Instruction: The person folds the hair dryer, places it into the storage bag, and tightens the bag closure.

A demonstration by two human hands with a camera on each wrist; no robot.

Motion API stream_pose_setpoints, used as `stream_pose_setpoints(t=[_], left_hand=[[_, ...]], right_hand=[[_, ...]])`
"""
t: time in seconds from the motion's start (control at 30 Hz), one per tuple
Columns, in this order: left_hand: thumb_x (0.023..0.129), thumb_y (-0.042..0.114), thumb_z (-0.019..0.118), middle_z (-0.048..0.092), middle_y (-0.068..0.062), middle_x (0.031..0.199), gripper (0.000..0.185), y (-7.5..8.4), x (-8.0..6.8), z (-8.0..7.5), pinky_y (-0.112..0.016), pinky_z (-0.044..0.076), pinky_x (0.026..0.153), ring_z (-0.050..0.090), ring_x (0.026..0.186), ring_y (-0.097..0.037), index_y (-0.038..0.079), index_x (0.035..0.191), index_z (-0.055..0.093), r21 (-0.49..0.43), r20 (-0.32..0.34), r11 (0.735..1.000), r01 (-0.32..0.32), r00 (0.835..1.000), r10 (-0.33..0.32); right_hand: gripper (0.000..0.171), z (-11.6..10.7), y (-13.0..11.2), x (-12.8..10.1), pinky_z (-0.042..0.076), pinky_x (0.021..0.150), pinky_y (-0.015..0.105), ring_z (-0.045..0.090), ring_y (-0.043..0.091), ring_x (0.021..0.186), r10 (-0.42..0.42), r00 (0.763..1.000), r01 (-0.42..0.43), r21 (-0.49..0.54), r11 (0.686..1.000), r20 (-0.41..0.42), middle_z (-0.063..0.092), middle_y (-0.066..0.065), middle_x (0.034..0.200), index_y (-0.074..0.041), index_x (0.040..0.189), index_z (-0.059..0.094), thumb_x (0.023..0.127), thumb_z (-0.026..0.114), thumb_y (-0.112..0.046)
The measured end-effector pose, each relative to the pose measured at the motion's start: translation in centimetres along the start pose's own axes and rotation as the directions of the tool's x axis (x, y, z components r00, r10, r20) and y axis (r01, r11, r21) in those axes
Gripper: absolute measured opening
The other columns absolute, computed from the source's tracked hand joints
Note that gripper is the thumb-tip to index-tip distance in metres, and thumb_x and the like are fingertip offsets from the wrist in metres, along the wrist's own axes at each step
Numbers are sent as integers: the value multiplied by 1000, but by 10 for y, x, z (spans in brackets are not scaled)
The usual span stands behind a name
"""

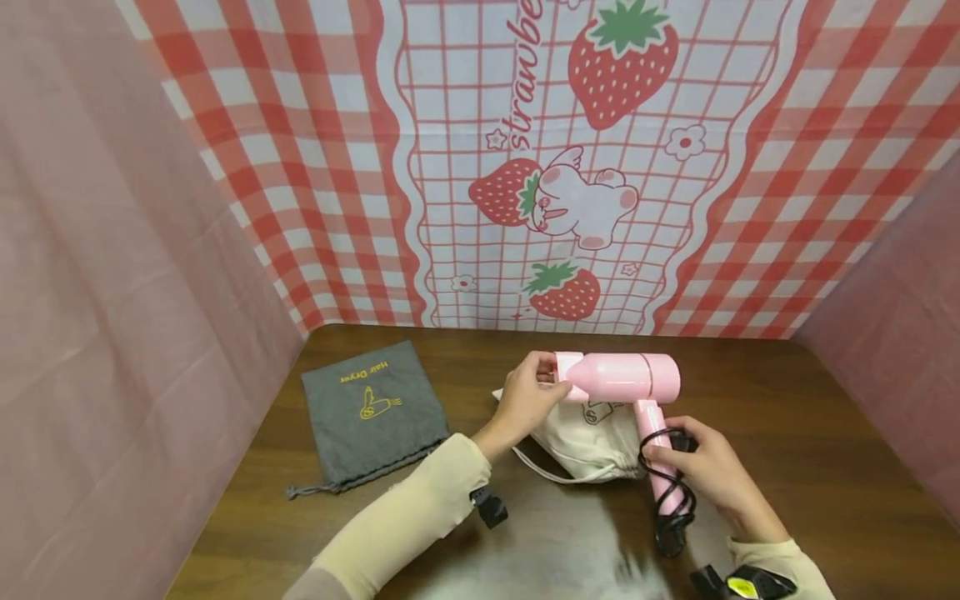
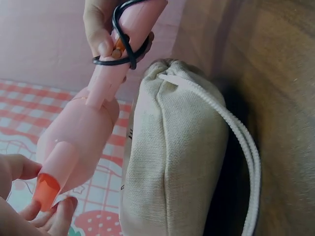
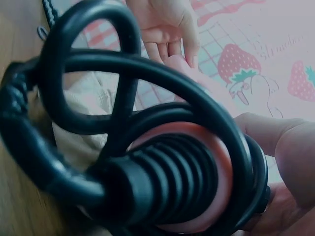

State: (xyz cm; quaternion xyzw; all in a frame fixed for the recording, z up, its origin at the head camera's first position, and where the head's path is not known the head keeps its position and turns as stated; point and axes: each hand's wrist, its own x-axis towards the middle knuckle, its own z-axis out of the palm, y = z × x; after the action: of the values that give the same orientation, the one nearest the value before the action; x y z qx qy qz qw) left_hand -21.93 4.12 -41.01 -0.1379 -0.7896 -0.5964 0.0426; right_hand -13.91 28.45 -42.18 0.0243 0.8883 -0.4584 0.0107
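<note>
Plainly, the pink hair dryer [image 1: 618,377] is held in the lower half, right of centre, of my head view.
I see the left hand [image 1: 528,396] with fingers pinching the nozzle [image 1: 570,375], the right hand [image 1: 705,467] with fingers around the handle [image 1: 660,477] and black cord [image 1: 671,529]. The barrel lies level, nozzle toward frame left; the handle slopes down, slightly rightward. Only my left wrist view shows the nozzle's orange inside; only the right, the ribbed cord sleeve [image 3: 172,172].
</note>
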Motion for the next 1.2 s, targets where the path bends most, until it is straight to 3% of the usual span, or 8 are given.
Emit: stream_pose_setpoints(t=[0.13,0.23,0.4,0.6,0.8,0.93,1.03,1.2], left_hand=[[78,0,72,68,-23,109,49,-3,-5,-5,-24,57,72,69,92,-27,1,121,48,-139,-12,989,57,998,-60],[78,-3,71,65,-26,108,53,-8,-7,-10,-27,57,71,67,90,-30,-1,123,44,-180,4,981,70,998,-70],[79,-3,70,63,-27,104,51,-11,-11,-23,-27,57,70,63,83,-22,-5,124,45,-203,81,972,114,992,-100],[85,1,67,65,-23,97,42,-19,-14,-40,-32,58,68,59,70,-8,-9,122,52,-253,212,942,222,963,-170],[88,6,67,66,-23,105,40,-23,-18,-56,-32,58,70,60,75,-7,-10,123,56,-158,322,956,246,928,-186],[89,12,68,66,-16,97,41,-25,-20,-65,-34,58,70,59,73,-8,-6,124,58,-86,376,961,262,902,-212],[89,16,69,65,-10,94,42,-29,-22,-70,-30,55,67,57,73,-8,-2,125,59,-18,415,972,235,886,-206],[90,22,67,65,-13,108,44,-33,-25,-78,-21,49,67,56,80,-8,3,129,59,84,483,981,178,853,-196]], right_hand=[[41,6,-5,-1,48,65,23,55,3,73,-20,1000,20,10,1000,2,63,5,88,6,116,60,83,74,-14],[40,10,-8,-2,48,65,22,54,3,74,-36,999,36,12,999,6,62,6,89,5,113,61,82,75,-14],[39,15,-11,-5,47,66,22,54,3,75,-57,998,57,14,998,19,64,11,91,4,112,61,80,75,-14],[41,22,-12,-8,48,65,23,54,5,73,-77,995,75,30,997,63,63,12,91,4,113,61,79,76,-13],[42,28,-16,-10,45,66,22,53,5,75,-111,988,110,17,994,111,63,10,90,1,113,61,77,78,-15],[43,30,-18,-11,46,64,22,53,5,72,-138,978,136,24,990,156,63,9,89,0,113,60,77,78,-15],[43,32,-19,-12,45,65,22,52,7,75,-148,974,150,-1,989,173,62,8,89,-2,113,61,76,79,-17],[43,35,-21,-14,43,67,21,51,8,77,-177,965,189,-44,981,194,62,6,90,-4,112,61,75,80,-18]])
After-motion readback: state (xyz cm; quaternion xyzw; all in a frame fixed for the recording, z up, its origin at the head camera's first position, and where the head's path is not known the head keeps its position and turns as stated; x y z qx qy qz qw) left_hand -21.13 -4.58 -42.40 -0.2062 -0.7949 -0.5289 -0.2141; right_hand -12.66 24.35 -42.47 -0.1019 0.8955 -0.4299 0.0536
